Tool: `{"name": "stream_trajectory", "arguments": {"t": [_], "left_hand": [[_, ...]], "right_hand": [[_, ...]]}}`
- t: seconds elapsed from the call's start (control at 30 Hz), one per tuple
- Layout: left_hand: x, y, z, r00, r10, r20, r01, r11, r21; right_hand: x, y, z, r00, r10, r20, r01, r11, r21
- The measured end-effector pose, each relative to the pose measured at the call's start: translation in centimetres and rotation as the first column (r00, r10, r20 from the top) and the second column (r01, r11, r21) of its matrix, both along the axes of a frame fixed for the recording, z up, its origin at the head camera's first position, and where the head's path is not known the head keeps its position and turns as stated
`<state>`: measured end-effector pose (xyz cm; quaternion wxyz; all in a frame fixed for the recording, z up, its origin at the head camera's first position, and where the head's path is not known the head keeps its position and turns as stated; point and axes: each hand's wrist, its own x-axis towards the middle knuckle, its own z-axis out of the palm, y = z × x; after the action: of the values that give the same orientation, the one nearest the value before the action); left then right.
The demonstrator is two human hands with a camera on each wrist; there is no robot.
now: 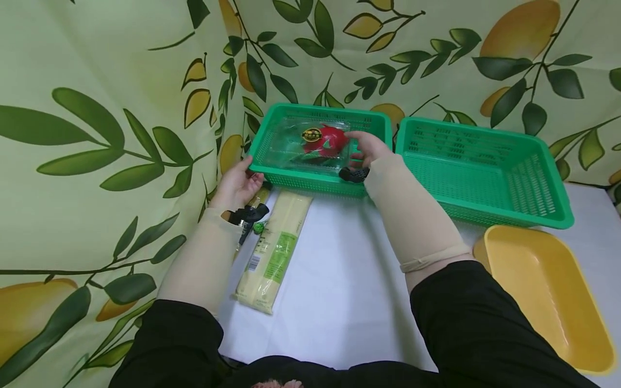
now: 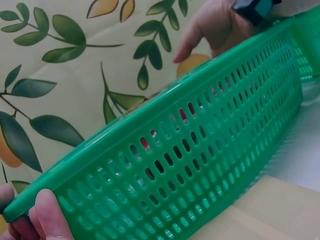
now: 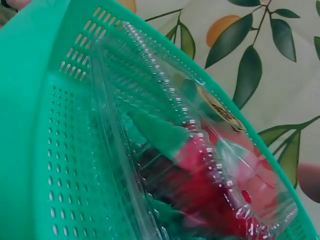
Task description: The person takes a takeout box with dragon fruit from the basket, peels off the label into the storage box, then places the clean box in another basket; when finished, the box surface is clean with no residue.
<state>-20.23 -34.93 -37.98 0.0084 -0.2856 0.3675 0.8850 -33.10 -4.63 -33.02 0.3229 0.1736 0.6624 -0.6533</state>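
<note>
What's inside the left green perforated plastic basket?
A clear plastic box holding a red, green-tipped fruit, with a round yellow-and-black sticker on top. Whatever lies directly beneath the fruit in the basket is hidden.

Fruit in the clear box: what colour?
The fruit is red with green pointed tips, best seen in the right wrist view.

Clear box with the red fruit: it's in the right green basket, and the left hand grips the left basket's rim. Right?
Wrong basket. The head view shows the clear box with the red fruit in the left green basket, not the right green basket. The rest holds: the left hand grips the left basket's rim.
</note>
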Motion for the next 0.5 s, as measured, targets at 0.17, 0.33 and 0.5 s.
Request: {"name": "stream_trajectory", "arguments": {"t": [0.17, 0.33, 0.5], "left_hand": [[0.04, 0.25, -0.23, 1.0, -0.015, -0.002, 0.015, 0.999, -0.044], [0.08, 0.19, -0.35, 1.0, -0.012, 0.0, 0.012, 0.998, -0.06], [-0.02, 0.04, -0.46, 1.0, -0.022, -0.013, 0.02, 0.997, -0.076]], "right_hand": [[0.16, -0.34, -0.39, 1.0, -0.022, -0.008, 0.022, 1.0, -0.005], [0.13, -0.57, -0.54, 0.999, -0.044, 0.023, 0.044, 0.999, -0.018], [-0.35, -0.69, -0.81, 1.0, 0.002, 0.005, -0.002, 0.999, -0.036]]}}
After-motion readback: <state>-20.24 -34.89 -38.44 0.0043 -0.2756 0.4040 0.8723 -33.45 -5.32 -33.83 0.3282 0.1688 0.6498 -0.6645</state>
